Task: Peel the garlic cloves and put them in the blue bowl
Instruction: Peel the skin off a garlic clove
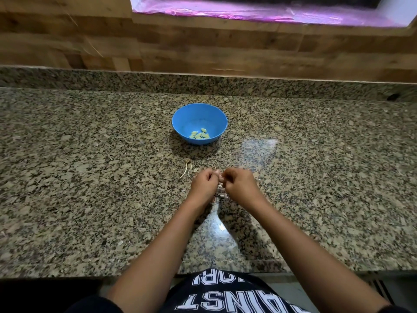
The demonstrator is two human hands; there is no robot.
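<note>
Garlic clove point(220, 183) is being peeled, I'd judge, left hand point(204, 185) and right hand point(240, 184) pinching it in curled fingers; once bare, it is needing carrying to the blue bowl point(198, 116).

The person wears a dark, near-black shirt point(243, 287) with large white block lettering point(212, 300) on the front, each letter edged with a thin outline. The print reads upside down from the head camera, and only parts of two rows show. On either side of the shirt are short dark sleeves point(90, 304). Beyond them both forearms point(158, 245) are bare down to the left hand point(204, 185) and right hand point(240, 185).
</note>
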